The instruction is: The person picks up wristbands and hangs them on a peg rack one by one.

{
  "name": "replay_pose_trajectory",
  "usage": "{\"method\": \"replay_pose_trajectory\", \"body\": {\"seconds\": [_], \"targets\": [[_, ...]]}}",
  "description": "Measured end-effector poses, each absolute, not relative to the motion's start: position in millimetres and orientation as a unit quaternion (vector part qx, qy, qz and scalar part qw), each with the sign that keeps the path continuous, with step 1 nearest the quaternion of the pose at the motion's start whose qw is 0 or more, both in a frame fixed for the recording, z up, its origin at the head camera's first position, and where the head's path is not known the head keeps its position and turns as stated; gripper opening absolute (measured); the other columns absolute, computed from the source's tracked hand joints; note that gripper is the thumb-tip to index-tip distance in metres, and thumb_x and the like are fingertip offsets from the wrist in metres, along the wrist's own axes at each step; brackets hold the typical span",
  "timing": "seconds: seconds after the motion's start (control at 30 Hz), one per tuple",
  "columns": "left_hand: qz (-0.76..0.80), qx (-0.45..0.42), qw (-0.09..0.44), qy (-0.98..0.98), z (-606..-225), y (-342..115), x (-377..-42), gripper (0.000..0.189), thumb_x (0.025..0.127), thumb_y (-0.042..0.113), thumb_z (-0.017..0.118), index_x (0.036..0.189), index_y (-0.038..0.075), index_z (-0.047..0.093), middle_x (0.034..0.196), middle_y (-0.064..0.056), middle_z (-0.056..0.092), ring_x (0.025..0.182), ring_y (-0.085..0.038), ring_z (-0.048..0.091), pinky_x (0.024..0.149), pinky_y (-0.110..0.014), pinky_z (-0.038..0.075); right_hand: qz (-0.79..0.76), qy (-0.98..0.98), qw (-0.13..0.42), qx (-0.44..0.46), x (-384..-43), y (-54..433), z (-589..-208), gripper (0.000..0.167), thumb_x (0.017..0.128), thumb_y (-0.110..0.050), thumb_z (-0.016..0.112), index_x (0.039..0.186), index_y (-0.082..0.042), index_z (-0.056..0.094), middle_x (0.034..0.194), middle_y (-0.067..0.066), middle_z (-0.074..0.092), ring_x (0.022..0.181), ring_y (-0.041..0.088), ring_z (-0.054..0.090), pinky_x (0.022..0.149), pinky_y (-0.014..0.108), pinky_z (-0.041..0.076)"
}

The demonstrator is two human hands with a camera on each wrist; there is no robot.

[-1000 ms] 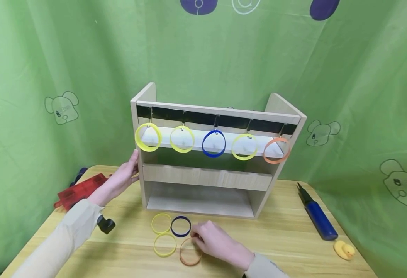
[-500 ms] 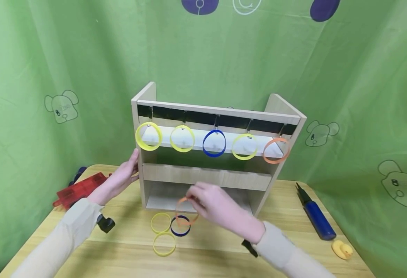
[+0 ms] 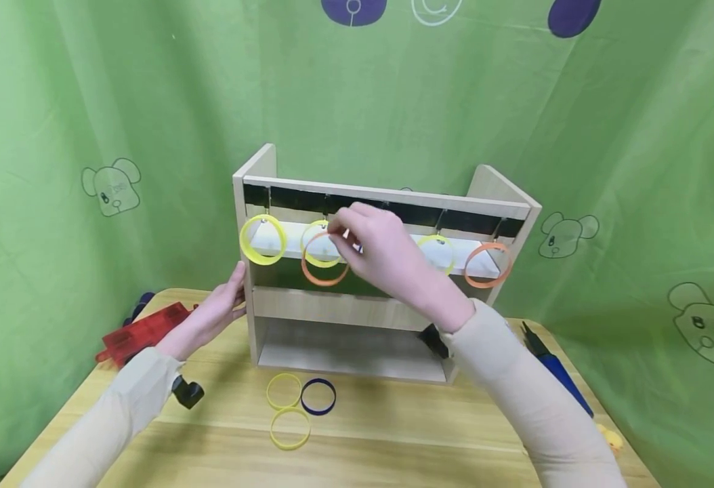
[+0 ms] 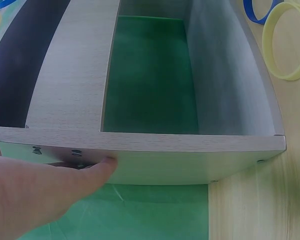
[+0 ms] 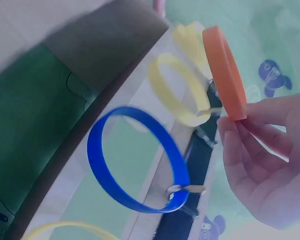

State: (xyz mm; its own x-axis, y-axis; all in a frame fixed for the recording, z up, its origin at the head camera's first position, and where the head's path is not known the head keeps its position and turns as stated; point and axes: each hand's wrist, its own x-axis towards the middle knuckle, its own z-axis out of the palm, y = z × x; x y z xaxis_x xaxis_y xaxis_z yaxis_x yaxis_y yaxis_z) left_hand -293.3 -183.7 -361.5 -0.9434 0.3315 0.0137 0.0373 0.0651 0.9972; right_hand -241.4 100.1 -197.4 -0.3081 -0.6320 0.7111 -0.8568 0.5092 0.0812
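My right hand [image 3: 384,251] pinches an orange silicone wristband [image 3: 324,282] in front of the wooden shelf's [image 3: 363,308] hook row. In the right wrist view the orange band [image 5: 224,75] stands up from thumb and fingertips, near a yellow band [image 5: 159,85] on a hook and a hanging blue band [image 5: 93,150]. Farthest left hangs thick yellow banding [image 3: 244,254]; at the right end, another orange band [image 3: 469,274]. The head view has the blue one mostly hidden behind my right hand. My left hand [image 3: 219,308] rests against the shelf's left side panel, fingers extended.
On the table before the shelf lie two yellow bands [image 3: 290,447] and a dark blue one [image 3: 318,413]. A red plastic object [image 3: 150,332] sits at left. A blue hand pump [image 3: 561,379] and a partly hidden yellow rubber duck [image 3: 612,439] are at right.
My right hand has picked up the orange wristband from the table and raised it to the hooks, left of the middle. My left hand stays against the side panel.
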Motion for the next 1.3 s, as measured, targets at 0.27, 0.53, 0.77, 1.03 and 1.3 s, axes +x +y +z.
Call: {"method": "replay_pose_trajectory", "body": {"seconds": [0.27,0.53,0.77,1.03,1.3], "targets": [[0.677,0.125,0.111,0.717,-362.4,-183.9,-294.4,0.090,0.099,0.068,0.016,0.158,0.001,0.006,0.165,-0.026,0.007,0.154,-0.042,0.009,0.127,-0.056,0.012,0.143,-0.817,0.354,0.433,-262.3,93.1,-191.6,0.006,0.091,-0.001,0.064,0.091,-0.003,0.069,0.086,0.008,0.071,0.076,0.018,0.067,0.071,0.028,0.059],[0.673,0.130,0.109,0.720,-361.9,-183.9,-294.7,0.090,0.099,0.068,0.015,0.159,0.002,0.005,0.165,-0.026,0.006,0.155,-0.041,0.007,0.127,-0.058,0.011,0.130,-0.837,0.332,0.415,-265.6,94.5,-193.3,0.006,0.091,-0.002,0.066,0.093,-0.003,0.071,0.086,0.008,0.071,0.077,0.019,0.066,0.071,0.030,0.058],[0.675,0.130,0.111,0.718,-362.2,-184.5,-294.7,0.091,0.099,0.069,0.015,0.158,0.000,0.006,0.165,-0.027,0.009,0.154,-0.041,0.009,0.127,-0.057,0.012,0.128,-0.822,0.355,0.427,-252.4,100.7,-196.7,0.006,0.092,-0.003,0.065,0.095,-0.004,0.070,0.088,0.008,0.071,0.077,0.019,0.067,0.070,0.029,0.059],[0.670,0.125,0.108,0.724,-361.1,-185.4,-294.1,0.092,0.098,0.069,0.015,0.159,0.001,0.005,0.165,-0.027,0.007,0.154,-0.042,0.007,0.127,-0.058,0.012,0.137,-0.800,0.347,0.470,-224.2,107.1,-234.7,0.003,0.089,-0.003,0.068,0.091,-0.004,0.068,0.083,0.004,0.069,0.073,0.013,0.064,0.065,0.018,0.057],[0.670,0.126,0.110,0.723,-360.9,-184.1,-293.9,0.091,0.099,0.069,0.015,0.158,0.001,0.005,0.165,-0.027,0.007,0.154,-0.042,0.008,0.127,-0.057,0.011,0.148,-0.854,0.221,0.447,-227.5,110.6,-344.5,0.002,0.088,-0.006,0.069,0.089,-0.006,0.069,0.082,0.003,0.069,0.070,0.009,0.064,0.063,0.008,0.052]]}}
